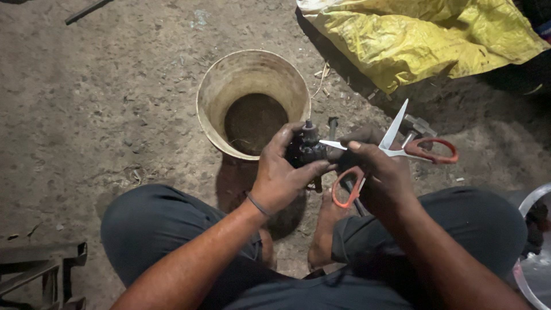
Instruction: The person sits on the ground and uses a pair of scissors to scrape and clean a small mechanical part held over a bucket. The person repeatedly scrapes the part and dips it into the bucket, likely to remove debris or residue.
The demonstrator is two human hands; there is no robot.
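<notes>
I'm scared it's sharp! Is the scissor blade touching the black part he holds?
Touching. The head view shows the scissors blade tip lying against the black part in the left hand.

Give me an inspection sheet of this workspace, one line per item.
Surface: bare dirt ground, gritty, scattered with small debris.
Job's things: small dark metal part gripped in the left hand; open orange-handled scissors in the right hand, one blade tip at the part.
Clutter: empty round bucket ahead; yellow sack at upper right.
Hands: both occupied, close together above the knees.
Cables: nothing seen.
Surroundings: metal frame at lower left; pale rim of a container at right edge.
</notes>
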